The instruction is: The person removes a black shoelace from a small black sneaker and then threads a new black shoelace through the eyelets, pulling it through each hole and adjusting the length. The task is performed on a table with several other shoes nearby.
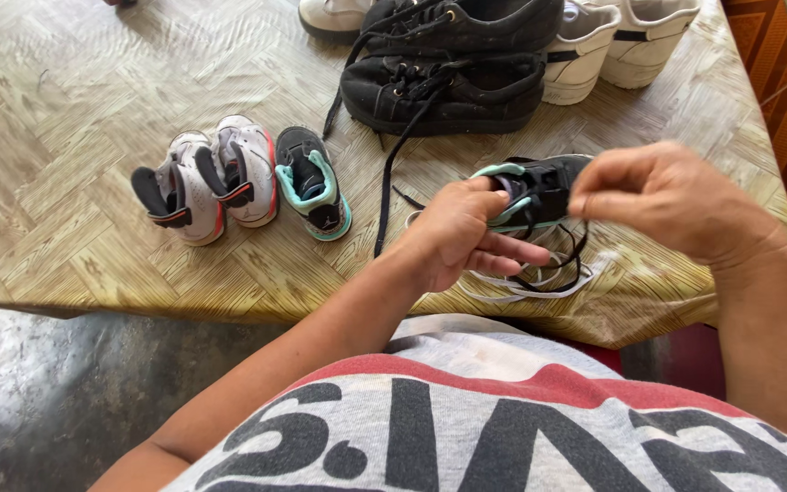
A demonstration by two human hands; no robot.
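left hand [455, 239] grips small black-teal shoe [539, 189] above counter [66, 109] edge | right hand [667, 202] pinches black lace [565, 264] | risk: loose lace loops may tangle; shoe could slip off edge

The small black shoe [539, 189] with mint-green trim lies tipped on its side, heel end toward the black adult sneaker [444, 91] and just below it. Its black lace [557, 266] hangs loose — looping down beneath the shoe, away from that sneaker, over white laces [521, 290].
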